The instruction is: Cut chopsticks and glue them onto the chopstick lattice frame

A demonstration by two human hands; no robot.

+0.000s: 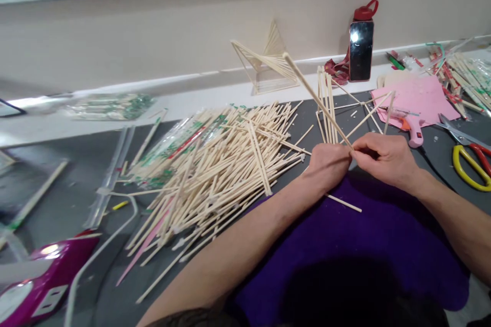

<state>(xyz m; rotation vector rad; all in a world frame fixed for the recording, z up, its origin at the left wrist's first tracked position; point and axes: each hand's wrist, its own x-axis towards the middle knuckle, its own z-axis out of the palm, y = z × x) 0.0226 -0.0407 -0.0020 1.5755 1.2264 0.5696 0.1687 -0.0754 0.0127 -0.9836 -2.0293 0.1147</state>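
A thin pale wooden chopstick (318,101) slants up and to the left from between my hands. My right hand (383,157) pinches its lower end between thumb and forefinger. Close against it, my left hand (329,162) is closed at the same end, its fingertips mostly hidden. Another stick (345,203) lies below my left hand over purple cloth (345,240). Just beyond my hands stands an open frame of joined sticks (356,107). To the left spreads a large heap of loose chopsticks (222,179).
A pink glue gun (413,127) and scissors (471,163) lie right, near pink sheets (425,94). A phone (361,51) leans on a red-capped bottle (364,11). A stick model (264,64) stands against the wall. Wrapped chopsticks (115,106) and a purple device (49,276) are left.
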